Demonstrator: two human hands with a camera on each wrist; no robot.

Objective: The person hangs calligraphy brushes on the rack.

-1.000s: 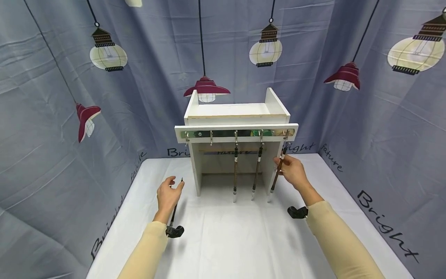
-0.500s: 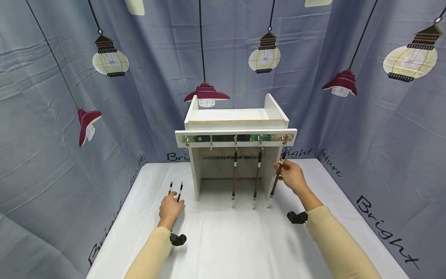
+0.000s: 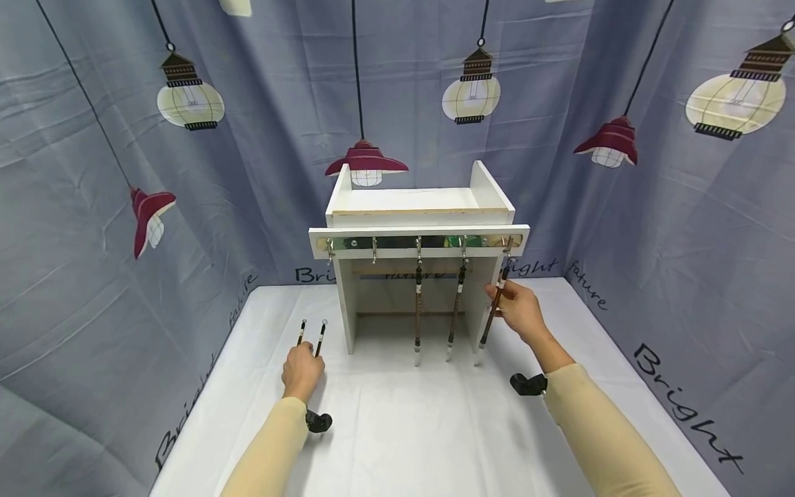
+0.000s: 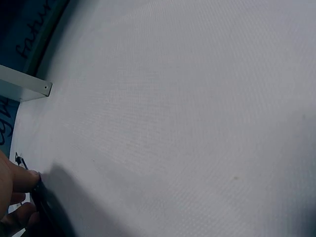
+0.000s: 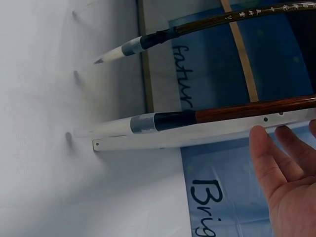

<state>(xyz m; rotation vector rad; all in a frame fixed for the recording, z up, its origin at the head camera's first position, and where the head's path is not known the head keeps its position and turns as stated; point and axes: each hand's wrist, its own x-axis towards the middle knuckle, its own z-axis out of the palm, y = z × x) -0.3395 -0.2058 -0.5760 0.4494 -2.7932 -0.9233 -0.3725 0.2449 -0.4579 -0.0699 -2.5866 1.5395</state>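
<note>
In the head view my left hand (image 3: 302, 373) is low over the table at the left, around the shaft of a calligraphy brush (image 3: 321, 338). The left wrist view shows the thumb and fingers (image 4: 22, 180) pinching its dark shaft. A second brush (image 3: 301, 333) sticks out just left of that hand. My right hand (image 3: 520, 312) is beside the rightmost hanging brush (image 3: 493, 314), its fingers extended and relaxed. Seen from the right wrist, this red-brown brush (image 5: 222, 115) with a clear tip cap passes just above the fingertips. Two more brushes (image 3: 418, 304) hang from hooks nearby.
A white wooden stand (image 3: 346, 304) with an open top shelf stands at the back of the white-covered table (image 3: 397, 428). Its front rail (image 3: 397, 230) carries metal hooks; the two leftmost hooks (image 3: 374, 250) bear no brush. A lamp-patterned curtain (image 3: 261, 138) surrounds the table.
My left hand, raised with fingers spread a second ago, has come down onto the brush and closed on it. The right hand stays beside the hanging brush.
</note>
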